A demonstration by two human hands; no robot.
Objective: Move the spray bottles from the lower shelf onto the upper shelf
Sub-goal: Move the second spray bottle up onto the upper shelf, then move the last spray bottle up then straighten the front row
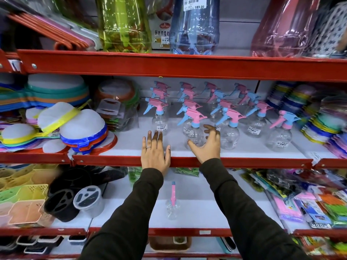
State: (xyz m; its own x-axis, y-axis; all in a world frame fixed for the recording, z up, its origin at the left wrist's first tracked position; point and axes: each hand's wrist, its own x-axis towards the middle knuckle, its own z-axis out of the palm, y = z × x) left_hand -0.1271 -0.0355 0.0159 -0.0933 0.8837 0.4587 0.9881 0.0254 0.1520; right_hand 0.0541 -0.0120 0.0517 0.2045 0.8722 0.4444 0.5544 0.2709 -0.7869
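Spray bottles (pixel 206 109) with pink and blue trigger heads stand in rows on the upper shelf (pixel 131 145), filling its middle from the back wall toward the front. One more spray bottle (pixel 172 203) stands alone on the lower shelf (pixel 206 207), near the middle of its front edge, with bare white surface all around it. On the upper shelf a strip of bare surface runs along the red front edge, widest left of the frontmost bottle (pixel 193 128).

The right hand (pixel 208 145) reaches over that front edge, fingers spread and curled around the clear body of the frontmost bottle, its grip apart and not closed on it. The left hand (pixel 155 152) lies flat, palm down, fingers together, across the front edge, its fingertips just short of another bottle (pixel 159 121), holding nothing. Both dark sleeves (pixel 244 212) pass over the lower shelf on either side of the lone bottle.

Stacked lids (pixel 75 128) crowd the upper shelf's left end, stacked coloured goods (pixel 319 124) its right.
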